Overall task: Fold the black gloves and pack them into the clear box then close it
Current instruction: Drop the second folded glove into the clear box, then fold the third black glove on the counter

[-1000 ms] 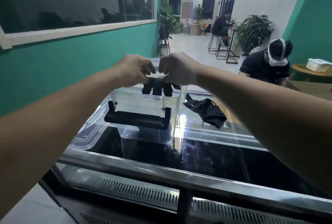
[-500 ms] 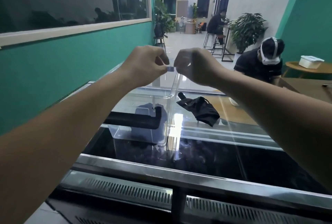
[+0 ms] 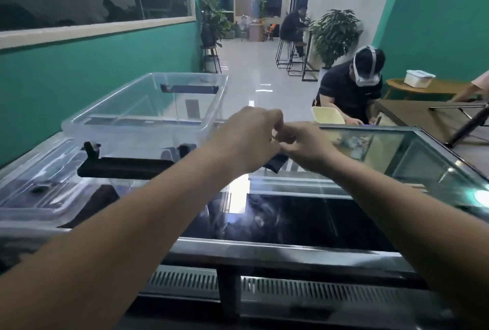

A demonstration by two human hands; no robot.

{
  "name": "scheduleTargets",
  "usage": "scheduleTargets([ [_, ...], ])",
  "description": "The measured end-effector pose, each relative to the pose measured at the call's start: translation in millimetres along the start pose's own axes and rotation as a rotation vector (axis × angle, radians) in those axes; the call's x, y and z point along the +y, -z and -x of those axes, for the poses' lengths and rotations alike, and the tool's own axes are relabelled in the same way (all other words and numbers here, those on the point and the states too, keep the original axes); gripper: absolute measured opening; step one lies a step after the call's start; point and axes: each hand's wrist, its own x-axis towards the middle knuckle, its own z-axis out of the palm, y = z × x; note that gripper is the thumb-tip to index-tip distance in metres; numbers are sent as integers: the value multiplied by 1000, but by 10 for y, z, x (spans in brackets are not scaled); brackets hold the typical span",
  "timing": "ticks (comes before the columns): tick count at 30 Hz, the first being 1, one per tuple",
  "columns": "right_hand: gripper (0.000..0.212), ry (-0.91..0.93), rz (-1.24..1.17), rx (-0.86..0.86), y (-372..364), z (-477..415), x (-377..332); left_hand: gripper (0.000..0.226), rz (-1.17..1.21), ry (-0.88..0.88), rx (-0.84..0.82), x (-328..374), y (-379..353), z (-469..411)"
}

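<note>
Left hand [image 3: 248, 139], right hand [image 3: 308, 151] shifted right, obscuring glove [image 3: 275, 165].

We see the clear box [image 3: 132, 128] standing upright and open on the left part of the desk [image 3: 304, 223]. Its walls are transparent. A black near handle [image 3: 124, 168] sits on the end close to us, and a black far handle [image 3: 189, 88] sits on the opposite end. The clear lid [image 3: 37, 194] lies flat just beside the box, at its near left. To the right of the box, only a small dark corner of one black glove [image 3: 275, 164] shows. The rest of it is hidden.
</note>
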Motion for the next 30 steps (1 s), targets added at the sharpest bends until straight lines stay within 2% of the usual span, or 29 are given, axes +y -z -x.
scheduleTargets([
  [3,17,-19,-17,76,-149,171,224,16,41,63,-79,-57,-311,65],
  [5,9,-60,-86,67,-245,290,283,11,61,114,-96,-146,-544,96],
  [7,6,-91,-144,78,-340,360,345,13,79,173,-53,-253,-788,95],
  [11,16,-45,-145,149,-496,353,375,16,137,271,89,-466,-1161,78],
  [15,18,110,-57,44,-569,407,346,19,186,314,220,-574,-1347,48],
  [20,17,111,-4,54,-615,428,340,29,167,376,144,-661,-1380,57],
  [30,14,86,55,126,-605,427,418,11,132,410,70,-587,-1333,158],
])
